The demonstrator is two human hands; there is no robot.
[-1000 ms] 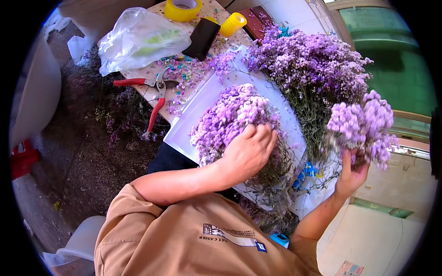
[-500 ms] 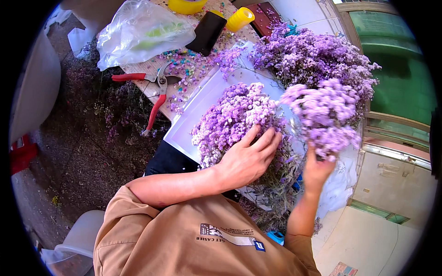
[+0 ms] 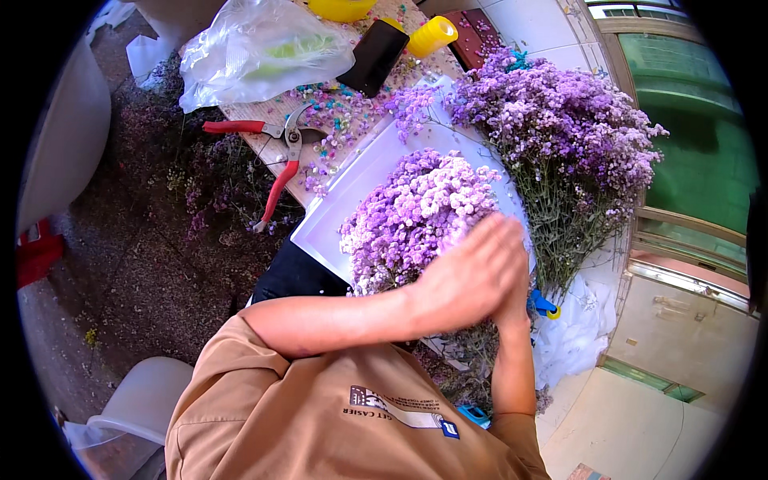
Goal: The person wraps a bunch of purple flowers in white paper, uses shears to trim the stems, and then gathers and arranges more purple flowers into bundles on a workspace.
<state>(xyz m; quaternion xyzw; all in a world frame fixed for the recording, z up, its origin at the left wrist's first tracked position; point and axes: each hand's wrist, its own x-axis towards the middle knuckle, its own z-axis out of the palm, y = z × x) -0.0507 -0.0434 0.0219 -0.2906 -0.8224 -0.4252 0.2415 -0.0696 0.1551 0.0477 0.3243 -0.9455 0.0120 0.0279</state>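
Purple-and-white bunch of small dried flowers (image 3: 416,216) lies on a white rectangular sheet (image 3: 352,192) at the edge of a wooden tabletop (image 3: 264,112), its stems running down toward the person's lap. In the head view, both hands meet over the lower end of this bunch. The left hand (image 3: 468,276) lies across it from the person's left, fingers together and curled over the stems; the right hand (image 3: 512,300) comes up from below and is mostly hidden behind the left one, so I cannot tell how far it is closed or what it grips. The left forearm and hand cover the stem end of the bunch.

Just beside it on the right lies one larger heap of purple flowers on long green stems (image 3: 560,144). One pair of red-handled pruning shears (image 3: 276,160) lies open on the table's near corner, well apart from the hands. Behind it sit one clear plastic bag (image 3: 256,48), one black flat case (image 3: 372,56) and one small yellow spool (image 3: 436,34). Loose petals litter the tabletop.
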